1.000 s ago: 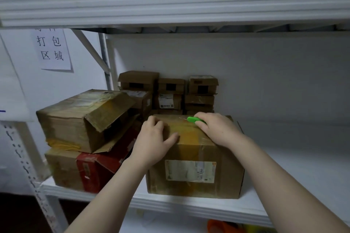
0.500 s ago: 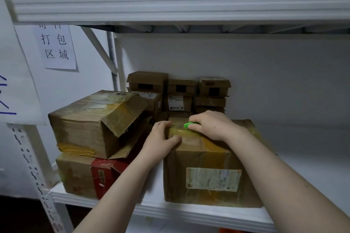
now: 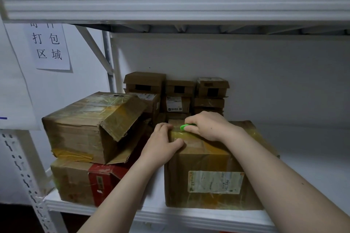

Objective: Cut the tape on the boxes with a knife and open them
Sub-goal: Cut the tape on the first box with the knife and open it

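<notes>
White metal shelf (image 3: pixel 189 217) against a pale wall, and right at its front edge sits the taped box (image 3: pixel 204 161), upright, brown, wrapped in yellowish tape (image 3: pixel 181 135), with a worn label (image 3: pixel 215 181) on the face nearest the camera. Up on its top left corner, the action: the right hand (image 3: pixel 206 126) has its grip clamped round a small green knife (image 3: pixel 186 127), fingers curled over the handle, the green end poking out to the left just above the tape. The blade itself is hidden under the hand, so whether it touches the tape I can't tell. The left hand (image 3: pixel 161 149) has its grip on that same corner, fingers hooked over the top edge, thumb spread across the front face.

Just beside it on the left, an opened box (image 3: pixel 79 126) with one flap hanging loose lies tilted on top of a red-sided box (image 3: pixel 75 181). Behind, against the wall, small boxes (image 3: pixel 178 96) stand stacked in three columns. Further left, a paper sign (image 3: pixel 48 47) with printed characters hangs on the wall, and the upper shelf (image 3: pixel 170 0) runs across overhead.
</notes>
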